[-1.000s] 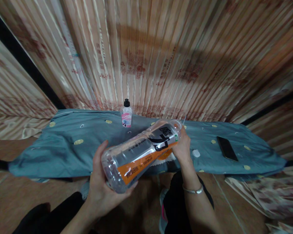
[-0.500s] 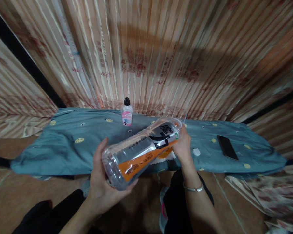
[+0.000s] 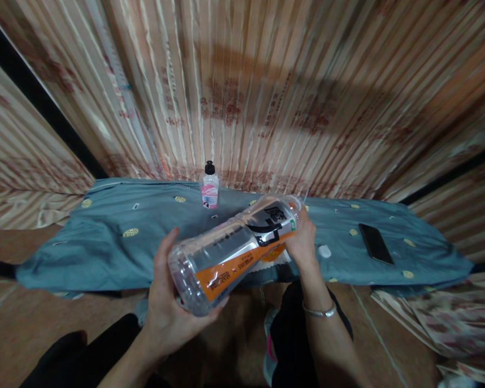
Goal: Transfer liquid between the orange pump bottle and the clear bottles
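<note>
A large clear plastic bottle (image 3: pixel 234 253) with an orange and black printed label is tilted across the middle of the head view, its neck pointing up to the right. My left hand (image 3: pixel 173 302) is wrapped round its base, the thumb on the far side. My right hand (image 3: pixel 303 240) closes round the neck end, where a thin pale strip or stick sticks up; what that is I cannot make out. Partly hidden below the bottle, something orange (image 3: pixel 275 254) lies on a white piece of tissue or paper (image 3: pixel 281 261). A white cap (image 3: pixel 324 251) rests right of my right hand.
A blue-green cloth (image 3: pixel 105 237) with yellow motifs covers the narrow table. At its back stands a small bottle (image 3: pixel 209 188) with a black cap and pink label. A black phone (image 3: pixel 375 243) lies at the right. Pleated curtains (image 3: pixel 234 97) hang close behind.
</note>
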